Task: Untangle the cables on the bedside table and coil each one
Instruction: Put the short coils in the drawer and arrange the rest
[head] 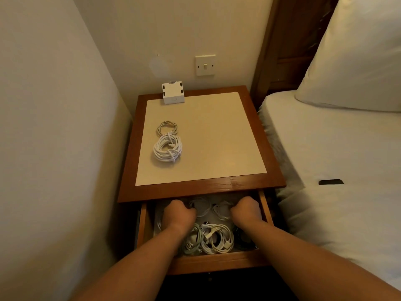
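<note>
1. Both hands are down in the open drawer (217, 260). The left hand (179, 213) and right hand (246, 210) are well apart, knuckles up, fingers curled under. The fingertips are hidden, so I can't tell if either is actually pinching a cable.
2. Loose white cables (201, 205) sit at the back, right between the fists. Each hand has its own loop just beside it.
3. The tangle (214, 237) lies nearer me, between the wrists, stretched side to side across the drawer.
4. On the table (195, 187), left side: a big coil (167, 148) touching a small coil (167, 127), both look done.
5. My guess is the back bunch sits under the tabletop's overhang, so it has to come toward me before going up.
</note>
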